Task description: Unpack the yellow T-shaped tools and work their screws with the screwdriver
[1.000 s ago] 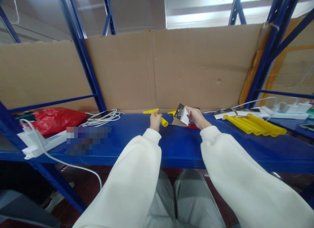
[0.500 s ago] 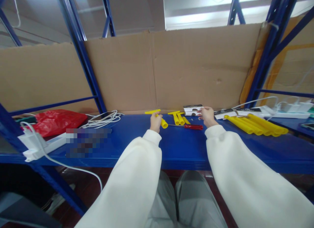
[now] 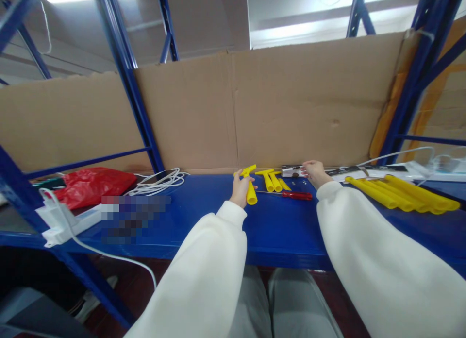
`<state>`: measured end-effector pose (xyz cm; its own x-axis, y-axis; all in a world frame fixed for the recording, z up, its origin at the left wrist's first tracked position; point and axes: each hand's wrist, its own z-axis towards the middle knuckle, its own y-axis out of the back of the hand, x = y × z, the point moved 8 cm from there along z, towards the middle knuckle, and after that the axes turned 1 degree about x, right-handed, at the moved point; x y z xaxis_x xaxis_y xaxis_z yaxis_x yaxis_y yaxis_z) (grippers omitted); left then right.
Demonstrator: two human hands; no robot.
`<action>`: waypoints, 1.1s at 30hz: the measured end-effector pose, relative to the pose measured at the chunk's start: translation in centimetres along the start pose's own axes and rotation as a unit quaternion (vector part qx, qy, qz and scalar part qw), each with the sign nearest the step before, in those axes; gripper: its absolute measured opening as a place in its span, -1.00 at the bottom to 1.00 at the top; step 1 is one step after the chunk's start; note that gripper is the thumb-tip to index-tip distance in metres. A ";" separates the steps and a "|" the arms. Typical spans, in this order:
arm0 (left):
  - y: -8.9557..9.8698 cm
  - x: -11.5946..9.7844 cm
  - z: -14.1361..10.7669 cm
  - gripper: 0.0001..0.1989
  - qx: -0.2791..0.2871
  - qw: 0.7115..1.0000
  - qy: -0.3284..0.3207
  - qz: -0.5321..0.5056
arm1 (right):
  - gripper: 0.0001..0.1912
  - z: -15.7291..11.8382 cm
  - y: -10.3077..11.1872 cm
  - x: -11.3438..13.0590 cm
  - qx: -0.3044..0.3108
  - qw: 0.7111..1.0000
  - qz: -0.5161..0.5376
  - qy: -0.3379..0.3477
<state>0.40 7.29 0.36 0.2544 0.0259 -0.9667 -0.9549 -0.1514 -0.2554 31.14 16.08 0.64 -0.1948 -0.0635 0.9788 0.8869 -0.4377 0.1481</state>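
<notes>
My left hand [image 3: 240, 190] is wrapped round the stem of a yellow T-shaped plastic piece [image 3: 251, 194], its crossbar at the top and the round open end towards me. At the back, my right hand [image 3: 313, 172] has its fingers drawn together at the right end of a small black-and-white box [image 3: 291, 171]; what they pinch is too small to make out. Between the hands lie more yellow T-shaped pieces [image 3: 271, 181] and a screwdriver [image 3: 296, 195] with a red handle. A few tiny metal parts [image 3: 304, 182] lie close to my right hand.
Several yellow tubes [image 3: 404, 194] lie side by side at the right, near white power strips and cables. On the left are a red plastic bag [image 3: 96, 185], a coiled white cable [image 3: 165, 180] and a power strip [image 3: 85, 219]. A cardboard panel [image 3: 291, 109] closes the back of the blue shelf.
The yellow T-shaped piece in my left hand has turned more upright. The box, earlier tilted up at my right fingers, now lies flatter. The view has shifted a little.
</notes>
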 end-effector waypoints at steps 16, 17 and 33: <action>-0.5 -0.3 -0.6 -0.24 0.014 1.000 0.007 -0.010 | -0.89 1.0 0.3 -1.9 -0.014 0.996 -0.067 -0.055; -0.6 -0.3 -0.7 -0.24 0.015 1.000 0.008 -0.009 | -0.91 1.1 0.3 -2.0 -0.017 0.996 -0.065 -0.054; -0.5 -0.1 -0.5 -0.21 0.011 0.999 0.003 -0.031 | -0.72 0.0 -0.3 -2.0 0.025 0.995 -0.072 -0.063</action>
<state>0.93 6.82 0.60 0.3144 0.0281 -0.9489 -0.9402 -0.1285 -0.3153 31.27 16.30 -1.33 -0.2700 0.1114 0.9564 0.8740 -0.3884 0.2920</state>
